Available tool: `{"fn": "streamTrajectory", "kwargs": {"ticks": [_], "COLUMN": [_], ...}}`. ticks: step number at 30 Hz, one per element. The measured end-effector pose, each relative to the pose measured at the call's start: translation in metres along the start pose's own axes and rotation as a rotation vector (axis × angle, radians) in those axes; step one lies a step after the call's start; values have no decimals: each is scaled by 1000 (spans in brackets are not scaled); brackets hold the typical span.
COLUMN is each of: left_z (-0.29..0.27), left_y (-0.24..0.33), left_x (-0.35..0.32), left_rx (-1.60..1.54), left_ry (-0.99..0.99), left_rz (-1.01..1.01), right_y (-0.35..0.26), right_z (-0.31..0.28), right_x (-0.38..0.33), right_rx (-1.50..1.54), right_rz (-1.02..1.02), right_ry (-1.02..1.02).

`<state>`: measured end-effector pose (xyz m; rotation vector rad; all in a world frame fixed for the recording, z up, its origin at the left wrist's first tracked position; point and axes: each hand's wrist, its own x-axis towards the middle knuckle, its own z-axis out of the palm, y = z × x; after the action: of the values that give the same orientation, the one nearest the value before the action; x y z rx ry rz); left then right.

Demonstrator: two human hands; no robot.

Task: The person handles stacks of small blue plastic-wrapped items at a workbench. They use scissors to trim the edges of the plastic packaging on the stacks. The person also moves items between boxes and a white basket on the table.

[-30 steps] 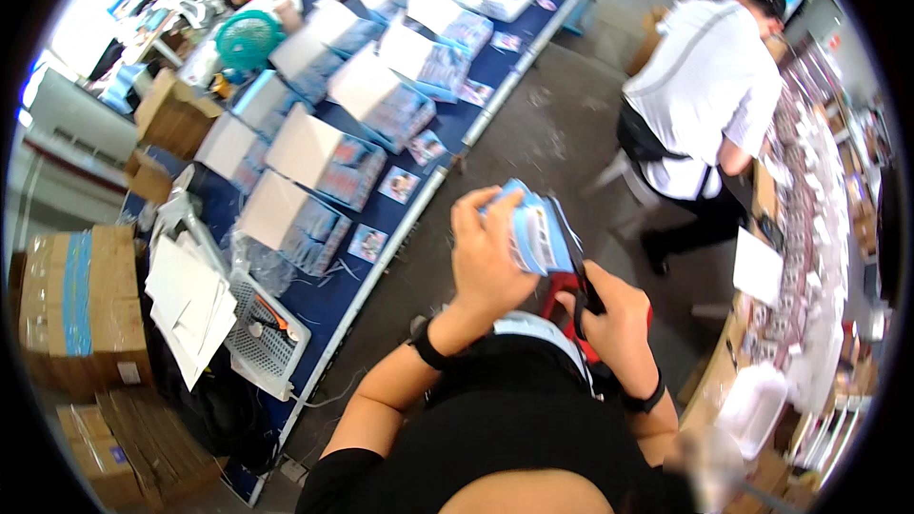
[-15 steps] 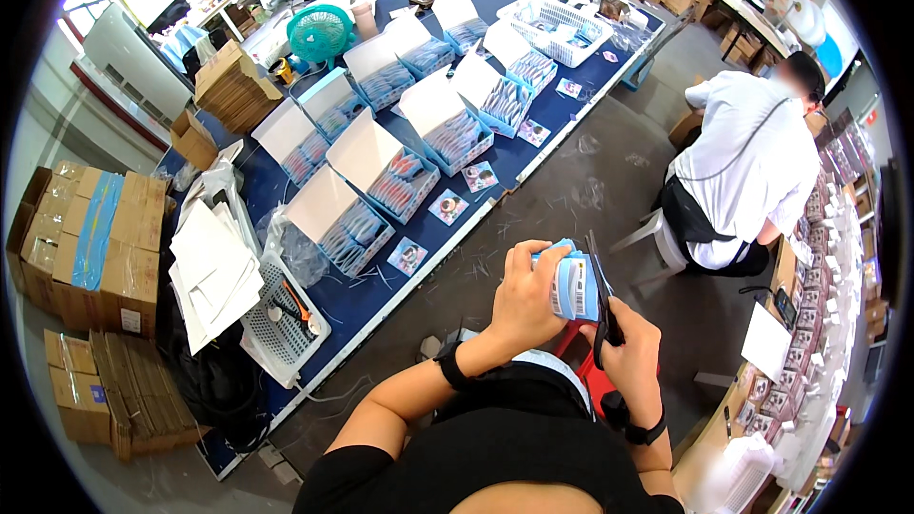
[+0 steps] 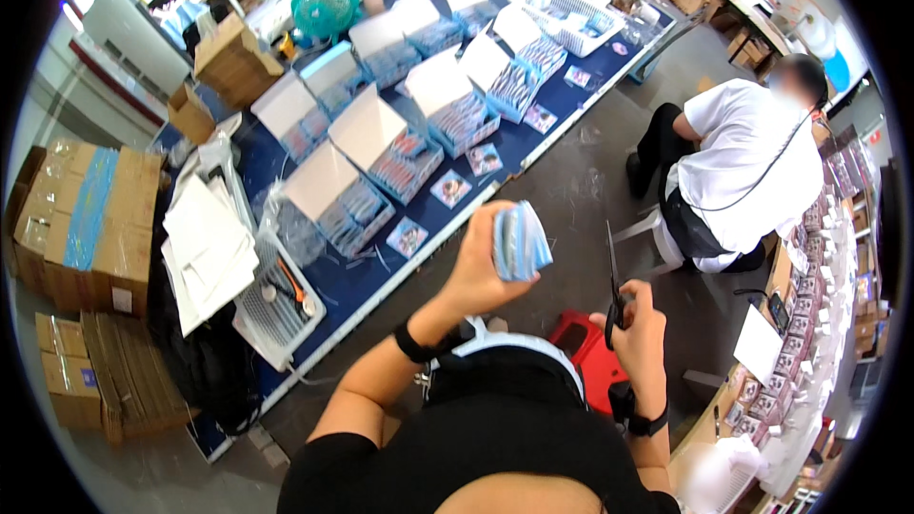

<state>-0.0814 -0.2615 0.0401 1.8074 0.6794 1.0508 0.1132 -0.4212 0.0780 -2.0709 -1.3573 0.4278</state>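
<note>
A thick stack of blue packets (image 3: 521, 243) is gripped in my left hand (image 3: 476, 262), turned so its layered edges show. My right hand (image 3: 641, 335) is closed around the handles of black scissors (image 3: 614, 276), whose blades point away from me. A gap separates the scissors from the stack. Beyond my left hand, open boxes (image 3: 405, 164) with raised white lids stand in rows on the blue table (image 3: 357, 300), filled with similar packets. Small picture cards (image 3: 450, 188) lie in front of several boxes.
A white basket (image 3: 303, 309) with orange-handled tools sits at the table's near left end, beside white sheets (image 3: 205, 243). Cartons (image 3: 95, 219) are piled on the left. A red stool (image 3: 602, 376) is close by my right arm. One person (image 3: 747, 162) in white sits at the right.
My left hand has moved left and up with the stack, turning it edge-on. The scissors, formerly against the stack, now stand apart from it, lower at the right.
</note>
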Motion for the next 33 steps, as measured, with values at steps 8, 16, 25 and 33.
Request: {"fn": "streamTrajectory", "kwargs": {"ticks": [8,16,25,33], "left_z": [-108,-198,-239,-293], "left_y": [-6,28,53,47], "left_x": [-62,-178,-217,-230], "left_rx": [-135,-182,56,83], "left_ry": [246,755,802,615], "left_rz": [-219,-286,-360,-319], "right_y": [30,-34,-123,-154], "right_z": [55,188,370,471], "right_x": [42,76,66,36], "right_rx": [8,-18,-188,-288], "right_rz": [-201,-588,-838,-800], "right_ry": [-450,-874,-808,-611]}}
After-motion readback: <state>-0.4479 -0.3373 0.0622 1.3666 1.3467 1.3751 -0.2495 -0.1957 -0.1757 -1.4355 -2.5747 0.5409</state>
